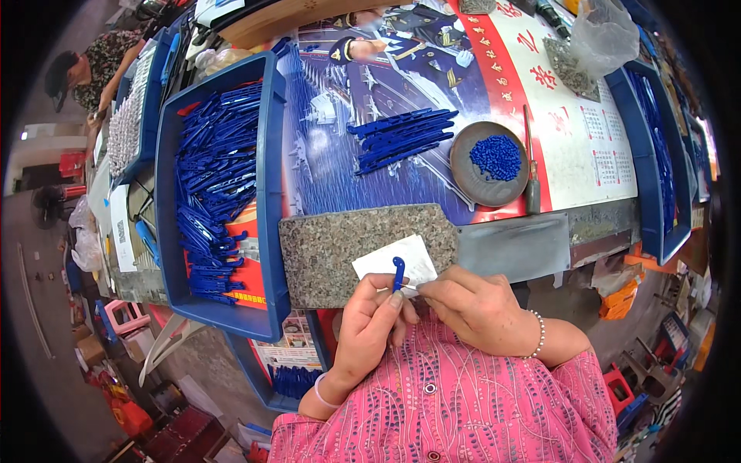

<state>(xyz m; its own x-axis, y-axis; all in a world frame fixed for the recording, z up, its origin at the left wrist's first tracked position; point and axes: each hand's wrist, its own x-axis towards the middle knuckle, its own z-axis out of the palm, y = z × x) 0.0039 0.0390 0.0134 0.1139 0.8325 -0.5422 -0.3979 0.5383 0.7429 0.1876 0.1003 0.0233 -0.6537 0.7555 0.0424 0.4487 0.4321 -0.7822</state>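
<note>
My left hand (369, 320) pinches a slim blue plastic piece (398, 270) with a rounded upper end, held upright between thumb and forefinger. Close beside it, my right hand (480, 310) has its fingertips pressed together on a thin, light-coloured item whose kind I cannot make out; its tip points at the blue piece. Both hands are at the near edge of a speckled stone slab (328, 241), where a white sheet (419, 251) lies behind the blue piece. Farther back lie a heap of long blue plastic pieces (405, 137) and a round dish (463, 158) of small blue beads (495, 158).
A blue bin (274, 154) full of blue plastic pieces stands on the left, another blue bin (653, 185) on the right. A screwdriver (533, 194) lies right of the dish. A printed poster (563, 154) covers the table. Another person (100, 65) is at the far left.
</note>
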